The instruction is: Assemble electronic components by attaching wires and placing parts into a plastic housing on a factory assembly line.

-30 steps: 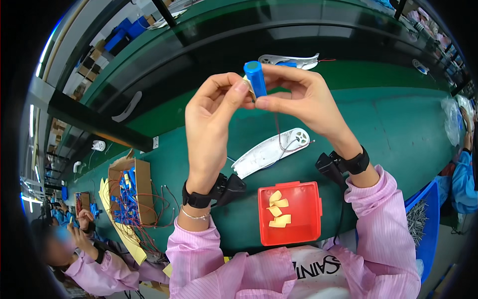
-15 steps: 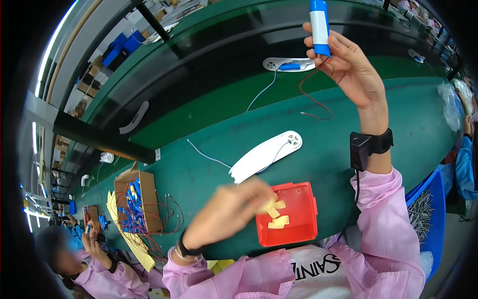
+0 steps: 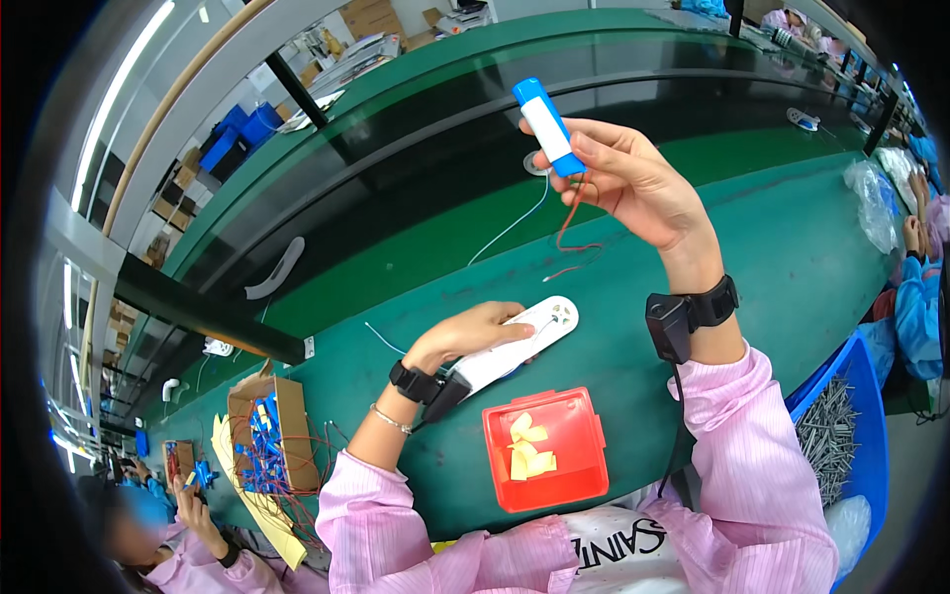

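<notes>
Right hand: we pinch the battery low, perhaps so wires dangle free | left hand: we clasp the white shell, likely steadying it

I have my right hand raised above and right of centre, closed in a pinch; my left hand lies mid-frame, back upward, its forearm slanting from lower left.

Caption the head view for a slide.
Right hand holds a wired blue cylinder; left hand touches a white shell.
</notes>
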A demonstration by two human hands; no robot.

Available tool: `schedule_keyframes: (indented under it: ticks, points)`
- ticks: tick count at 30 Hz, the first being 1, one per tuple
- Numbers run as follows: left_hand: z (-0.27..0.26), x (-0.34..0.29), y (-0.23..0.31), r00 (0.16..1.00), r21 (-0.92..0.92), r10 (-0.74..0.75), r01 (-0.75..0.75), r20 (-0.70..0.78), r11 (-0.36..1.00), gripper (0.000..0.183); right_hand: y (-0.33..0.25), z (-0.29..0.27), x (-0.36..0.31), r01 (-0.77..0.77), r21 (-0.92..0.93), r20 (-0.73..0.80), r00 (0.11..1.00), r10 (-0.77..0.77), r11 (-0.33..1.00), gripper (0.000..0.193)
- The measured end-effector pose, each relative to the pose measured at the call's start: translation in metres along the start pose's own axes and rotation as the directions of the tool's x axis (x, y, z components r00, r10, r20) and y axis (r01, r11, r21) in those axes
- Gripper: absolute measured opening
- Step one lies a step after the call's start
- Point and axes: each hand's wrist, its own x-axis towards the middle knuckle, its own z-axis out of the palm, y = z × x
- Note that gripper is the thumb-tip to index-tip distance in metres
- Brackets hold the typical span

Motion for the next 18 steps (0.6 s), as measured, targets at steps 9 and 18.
schedule_keyframes:
  ticks: [9,18]
  points:
    - [0.003,-0.018,0.076,0.622,-0.238,0.295,-0.629,-0.725,0.740,0.069,0.022,0.053,-0.003,0.078,-0.185,-0.166,0.980,-0.110,0.980,0.043]
    - [0.025,-0.023,0.104,0.294,-0.012,0.378,-0.802,-0.878,0.597,0.080,0.059,0.075,-0.002,-0.040,-0.457,-0.283,0.954,-0.103,0.888,0.038]
